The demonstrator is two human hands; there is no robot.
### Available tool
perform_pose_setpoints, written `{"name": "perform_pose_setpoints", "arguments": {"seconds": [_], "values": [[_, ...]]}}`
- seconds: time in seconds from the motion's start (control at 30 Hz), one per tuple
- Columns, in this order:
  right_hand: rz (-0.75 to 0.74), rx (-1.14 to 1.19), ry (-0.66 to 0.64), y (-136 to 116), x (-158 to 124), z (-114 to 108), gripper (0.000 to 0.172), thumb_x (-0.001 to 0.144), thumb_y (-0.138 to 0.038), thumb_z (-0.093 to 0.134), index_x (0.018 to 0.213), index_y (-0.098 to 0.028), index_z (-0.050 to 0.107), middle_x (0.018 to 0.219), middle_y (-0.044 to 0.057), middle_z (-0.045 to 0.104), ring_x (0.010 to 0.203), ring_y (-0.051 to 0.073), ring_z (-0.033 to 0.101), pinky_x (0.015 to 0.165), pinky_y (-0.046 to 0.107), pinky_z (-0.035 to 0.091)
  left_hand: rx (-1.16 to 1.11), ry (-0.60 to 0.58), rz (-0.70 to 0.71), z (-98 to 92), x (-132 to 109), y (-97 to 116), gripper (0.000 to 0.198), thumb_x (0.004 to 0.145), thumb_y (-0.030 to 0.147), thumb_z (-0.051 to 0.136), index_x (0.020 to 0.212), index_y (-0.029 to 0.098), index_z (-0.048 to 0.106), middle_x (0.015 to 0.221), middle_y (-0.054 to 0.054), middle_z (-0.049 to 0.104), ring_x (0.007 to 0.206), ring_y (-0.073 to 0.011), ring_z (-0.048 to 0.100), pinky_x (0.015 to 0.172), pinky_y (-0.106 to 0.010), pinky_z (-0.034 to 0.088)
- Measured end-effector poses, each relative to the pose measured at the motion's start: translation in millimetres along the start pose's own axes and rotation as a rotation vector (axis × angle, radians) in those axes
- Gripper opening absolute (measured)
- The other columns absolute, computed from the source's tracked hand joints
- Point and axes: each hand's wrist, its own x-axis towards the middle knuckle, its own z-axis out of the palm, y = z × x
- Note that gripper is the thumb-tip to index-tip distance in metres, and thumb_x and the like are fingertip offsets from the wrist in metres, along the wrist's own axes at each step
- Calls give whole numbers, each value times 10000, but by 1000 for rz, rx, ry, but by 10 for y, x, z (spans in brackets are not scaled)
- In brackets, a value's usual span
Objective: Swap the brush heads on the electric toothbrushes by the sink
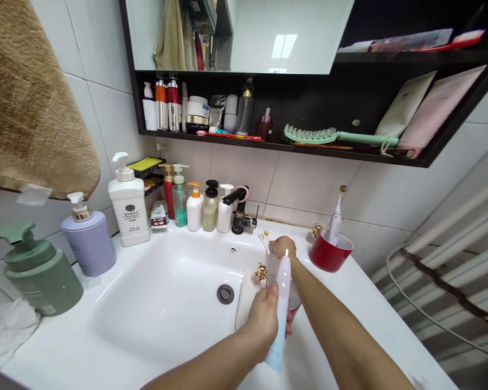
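My left hand [262, 314] is wrapped round an electric toothbrush handle [283, 281], pink at the top and pale blue below. A bare metal shaft sticks up from its top. Behind it is a red cup [296, 301] with a gold ornate handle [261, 272], mostly hidden by the hand and the toothbrush handle. Stretched to the back right of the counter, my right hand [283, 247] has its fingers closed at the lower end of a small white toothbrush head [265, 244]. A yellowish tip [266, 233] shows beside it.
The white sink [158, 303] has a drain [225, 294] and a black faucet [239, 211]. Another red cup [329, 254] holds a pink electric toothbrush [334, 225]. Pump bottles [195, 210] line the back left. A dark shelf [309, 103] overhangs the counter.
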Motion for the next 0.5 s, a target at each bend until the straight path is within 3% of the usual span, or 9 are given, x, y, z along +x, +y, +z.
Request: {"name": "perform_pose_setpoints", "arguments": {"seconds": [0.2,0.37,0.5], "values": [[-115,22,-12,-68,-94,33,127,543,-242,509,602,-158,584,723,103,587,693,199,524,541,263,345,16,12,-14,15,-45,53,494,635,585,232,766,136,390,465,32,416,335,-60,357,389,-210,258],[-122,118,24,-136,-182,79,56,498,-97,500,488,-132,542,686,137,577,706,221,521,567,285,332,13,-4,-11,13,-54,62,509,613,610,238,756,145,386,457,37,417,331,-52,349,389,-204,259],[-98,296,57,-153,-228,-55,68,502,-140,502,438,-162,499,577,72,558,667,193,516,547,268,328,13,-5,18,-2,-38,53,511,619,608,227,755,142,386,447,37,411,336,-57,358,398,-209,273]]}}
